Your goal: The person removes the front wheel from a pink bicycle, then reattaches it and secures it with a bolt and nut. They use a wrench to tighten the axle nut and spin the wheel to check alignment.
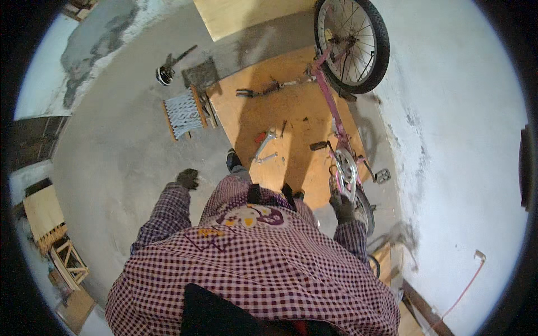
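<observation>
My left hand, dark against the grey floor, hangs at my left side with its fingers loosely bent and apart, holding nothing. On the other side, my right hand is closed on the rear part of a pink bicycle, beside the silver chainring; its fingertips are partly hidden. The bicycle's front wheel appears large at the far right, and its rear wheel shows beyond my right hand. A black pedal and a second pedal stick out on either side of the chainring.
Several hand tools, including a wrench, lie on an orange-brown board ahead of my feet. A low woven stool stands to its left, near a dark bicycle part. A white wall rises on the right.
</observation>
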